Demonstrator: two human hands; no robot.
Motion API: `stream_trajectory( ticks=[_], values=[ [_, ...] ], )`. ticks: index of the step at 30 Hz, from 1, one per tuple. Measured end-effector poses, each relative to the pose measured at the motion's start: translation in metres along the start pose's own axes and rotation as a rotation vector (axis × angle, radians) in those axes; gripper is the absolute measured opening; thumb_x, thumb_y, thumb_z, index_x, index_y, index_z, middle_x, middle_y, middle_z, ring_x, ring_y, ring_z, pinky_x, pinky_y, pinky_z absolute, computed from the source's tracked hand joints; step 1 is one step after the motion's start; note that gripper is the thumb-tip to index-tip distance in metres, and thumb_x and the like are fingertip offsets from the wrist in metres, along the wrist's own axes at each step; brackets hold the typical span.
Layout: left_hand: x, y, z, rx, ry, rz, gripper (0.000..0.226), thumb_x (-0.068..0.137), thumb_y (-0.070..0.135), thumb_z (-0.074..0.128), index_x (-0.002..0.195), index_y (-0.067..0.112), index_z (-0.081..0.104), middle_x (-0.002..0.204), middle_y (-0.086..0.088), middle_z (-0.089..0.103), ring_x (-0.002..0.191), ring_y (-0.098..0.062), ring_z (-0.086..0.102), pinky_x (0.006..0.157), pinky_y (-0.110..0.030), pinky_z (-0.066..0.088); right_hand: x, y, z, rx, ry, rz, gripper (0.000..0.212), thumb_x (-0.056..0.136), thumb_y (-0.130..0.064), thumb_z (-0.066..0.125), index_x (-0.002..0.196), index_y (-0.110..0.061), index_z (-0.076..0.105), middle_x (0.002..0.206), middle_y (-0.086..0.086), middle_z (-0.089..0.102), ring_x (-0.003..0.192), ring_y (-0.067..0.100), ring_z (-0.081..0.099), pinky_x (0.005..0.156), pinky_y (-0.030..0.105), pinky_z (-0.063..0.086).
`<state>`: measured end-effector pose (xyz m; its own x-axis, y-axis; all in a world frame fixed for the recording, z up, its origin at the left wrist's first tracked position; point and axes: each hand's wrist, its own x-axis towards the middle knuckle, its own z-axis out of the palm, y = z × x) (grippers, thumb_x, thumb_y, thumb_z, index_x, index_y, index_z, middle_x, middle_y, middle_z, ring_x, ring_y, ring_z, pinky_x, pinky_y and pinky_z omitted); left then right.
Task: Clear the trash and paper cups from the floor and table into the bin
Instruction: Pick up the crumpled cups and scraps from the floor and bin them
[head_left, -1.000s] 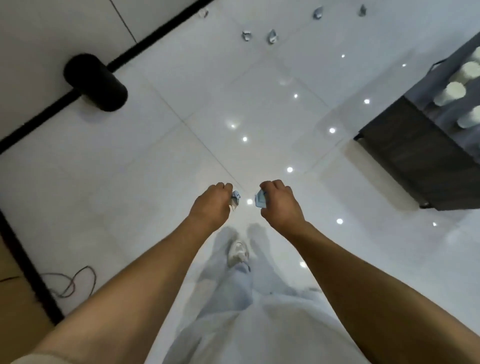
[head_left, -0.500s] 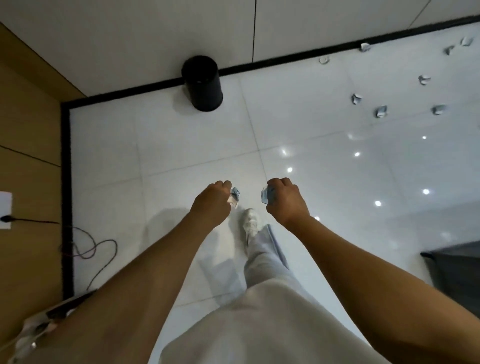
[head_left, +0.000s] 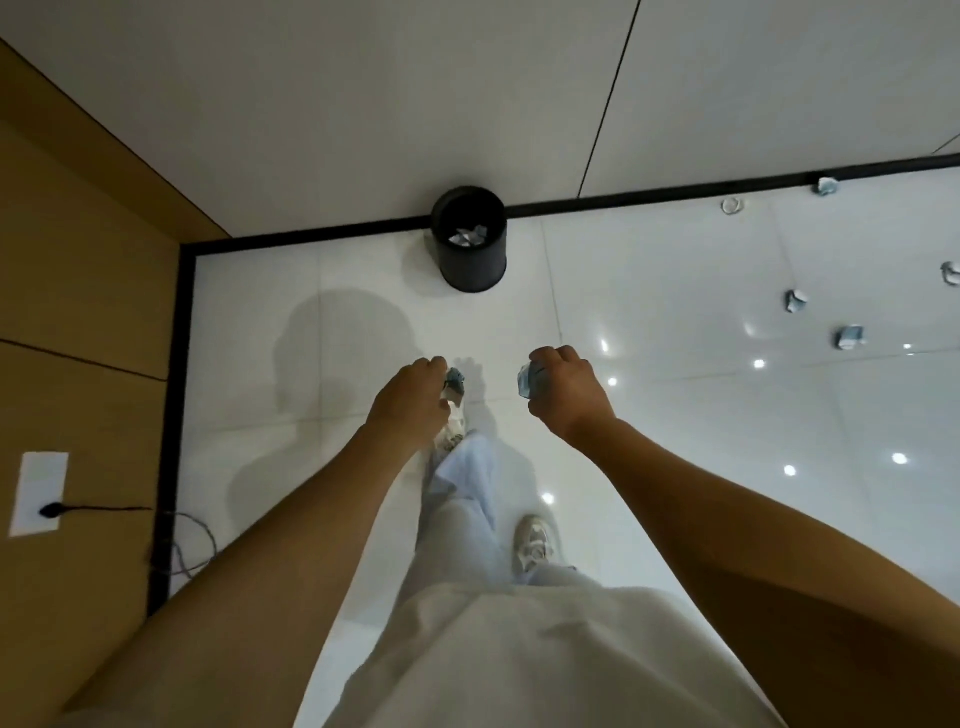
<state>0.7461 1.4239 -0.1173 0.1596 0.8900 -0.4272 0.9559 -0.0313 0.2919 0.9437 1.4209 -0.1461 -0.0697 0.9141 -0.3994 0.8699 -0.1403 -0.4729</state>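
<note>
1. Change of view. A second ago the bin (head_left: 469, 239) lay at the far left edge of the view and a dark counter showed at the right; now the bin stands straight ahead against the far wall and the counter is out of sight. The person has turned and is walking toward the bin.
2. Hands. The left hand (head_left: 410, 402) has its fingers curled round a crumpled wad of paper (head_left: 455, 378); the right hand (head_left: 566, 397) grips a second paper wad (head_left: 527, 383). Both grips match those of a second ago.
3. Position. Both wads are held in the air above the floor (head_left: 675, 415), well short of the bin and still apart from it.
4. Meaning for the task. The carry is under way; the drop is judged to be the next step, once the hands stand over the rim.
5. Orientation. The bin is upright, its long axis vertical and its mouth open upward, with crumpled paper already inside. The wads are lumps with no clear long axis.
6. Remaining. More scraps (head_left: 850, 336) lie on the floor at the far right.
</note>
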Motion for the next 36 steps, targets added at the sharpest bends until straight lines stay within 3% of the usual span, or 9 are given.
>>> stream_trajectory(
  ticks=[7, 16, 26, 36],
  values=[
    [0.138, -0.053, -0.074, -0.013, -0.012, 0.031, 0.019, 0.087, 0.014, 0.056, 0.102, 0.005, 0.049, 0.103, -0.015, 0.056, 0.095, -0.033, 0.056, 0.071, -0.033, 0.039, 0.136, -0.062, -0.022, 0.092, -0.003, 0.105, 0.059, 0.079, -0.006, 0.068, 0.134, -0.013, 0.047, 0.13, 0.011, 0.047, 0.115, 0.033, 0.047, 0.088, 0.039, 0.049],
    [0.256, -0.093, -0.141, -0.004, -0.075, 0.044, 0.022, 0.087, 0.012, 0.058, 0.105, 0.004, 0.051, 0.105, -0.016, 0.058, 0.095, -0.032, 0.057, 0.073, -0.034, 0.043, 0.243, -0.11, -0.043, 0.142, -0.061, 0.201, 0.061, 0.08, -0.006, 0.068, 0.136, -0.014, 0.046, 0.134, 0.01, 0.045, 0.118, 0.031, 0.046, 0.089, 0.037, 0.049],
    [0.376, -0.1, -0.168, -0.004, -0.092, -0.027, 0.03, 0.09, 0.018, 0.059, 0.116, 0.008, 0.05, 0.111, -0.012, 0.059, 0.098, -0.027, 0.059, 0.073, -0.027, 0.043, 0.385, -0.11, -0.08, 0.126, -0.071, 0.195, 0.062, 0.08, -0.01, 0.07, 0.137, -0.015, 0.044, 0.134, 0.01, 0.045, 0.119, 0.03, 0.045, 0.092, 0.037, 0.049],
    [0.467, -0.114, -0.169, -0.011, -0.116, -0.025, 0.032, 0.09, 0.019, 0.059, 0.119, 0.01, 0.049, 0.113, -0.011, 0.058, 0.1, -0.025, 0.059, 0.081, -0.03, 0.049, 0.531, -0.116, -0.081, 0.089, -0.134, 0.174, 0.069, 0.082, -0.017, 0.071, 0.142, -0.016, 0.036, 0.139, 0.012, 0.042, 0.124, 0.032, 0.043, 0.096, 0.041, 0.046]
  ],
)
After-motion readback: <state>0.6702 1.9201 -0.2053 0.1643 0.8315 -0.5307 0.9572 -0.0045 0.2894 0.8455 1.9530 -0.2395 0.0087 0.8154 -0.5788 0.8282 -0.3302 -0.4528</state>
